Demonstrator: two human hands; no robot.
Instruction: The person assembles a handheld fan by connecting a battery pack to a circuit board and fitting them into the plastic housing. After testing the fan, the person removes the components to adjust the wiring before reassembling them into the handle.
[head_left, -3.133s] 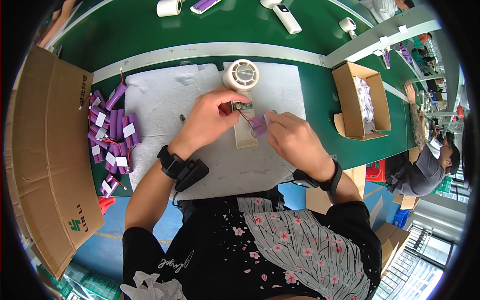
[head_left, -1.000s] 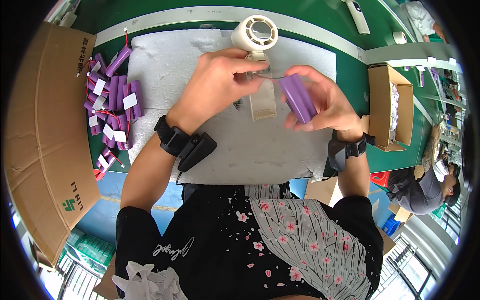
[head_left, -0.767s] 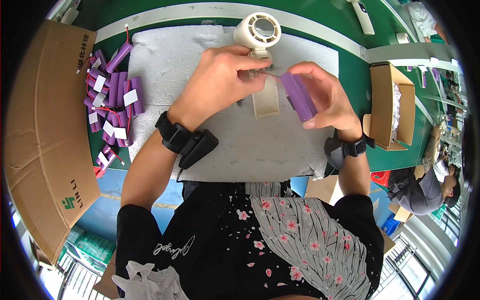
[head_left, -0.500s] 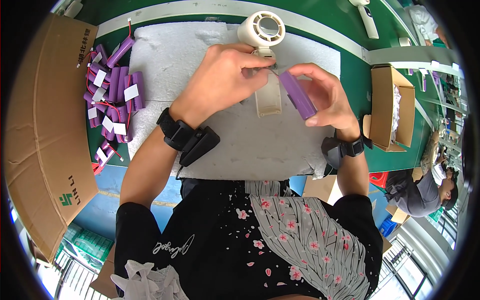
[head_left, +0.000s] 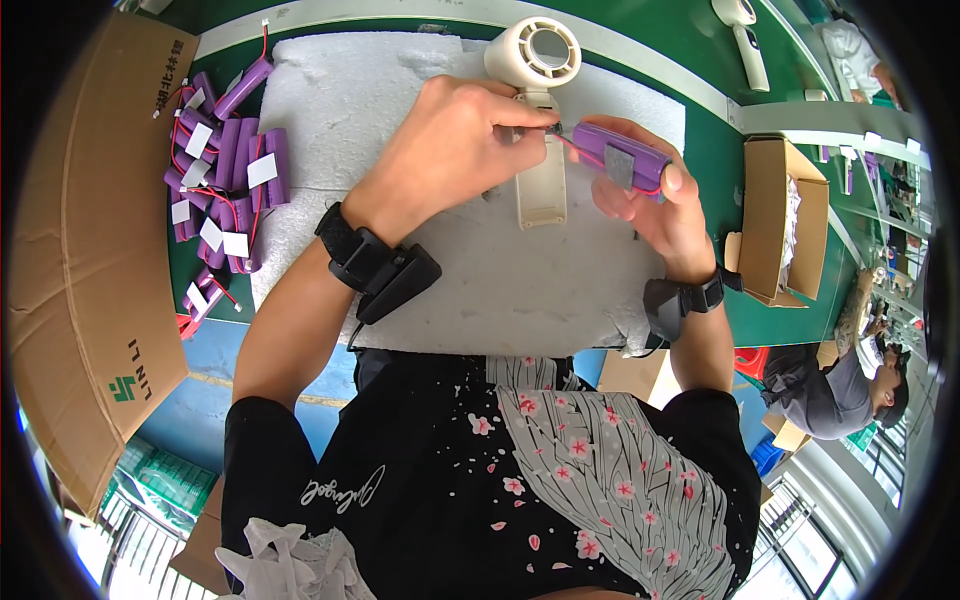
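Purple battery pack [head_left: 622,160]: gripped in right hand [head_left: 662,215], just right of open fan handle [head_left: 541,195]. With left hand [head_left: 445,140] pinching partly hidden end of red wires [head_left: 572,146], best to leave slack.

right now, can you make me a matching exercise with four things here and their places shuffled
Things
1. Single purple battery pack
2. Cream plastic fan housing with a round head
3. Heap of purple cylindrical batteries
4. Small open brown cardboard box

Places
a. Along the left edge of the white foam sheet
b. Right of the foam sheet
c. Held in the right hand
d. Partly hidden behind the left hand

Pairs: 1-c, 2-d, 3-a, 4-b
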